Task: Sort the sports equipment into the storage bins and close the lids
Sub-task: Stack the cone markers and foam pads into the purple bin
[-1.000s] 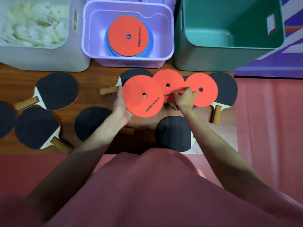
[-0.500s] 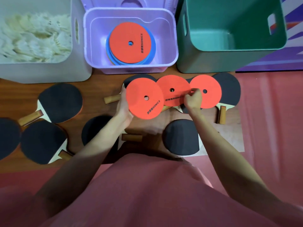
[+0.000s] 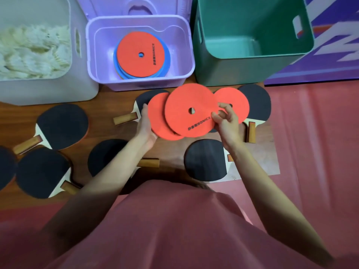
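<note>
My right hand (image 3: 225,123) pinches the right edge of a raised orange disc (image 3: 186,105) with a centre hole. That disc overlaps a second orange disc (image 3: 156,117), which my left hand (image 3: 144,125) holds by its left edge. A third orange disc (image 3: 236,100) lies behind my right hand on black paddles. The purple bin (image 3: 186,74) holds a stack of blue and orange discs (image 3: 140,55). The green bin (image 3: 242,70) at the right stands empty. Several black table-tennis paddles (image 3: 62,127) lie on the wooden floor.
A white bin (image 3: 85,94) at the far left is full of white shuttlecocks (image 3: 31,53). The purple bin's lid (image 3: 139,6) stands behind it. Red mat (image 3: 310,142) lies to the right, and a purple mat (image 3: 330,65) beyond it.
My right hand lifted the middle disc and brought it left, over the disc in my left hand. The camera view shifted slightly downward.
</note>
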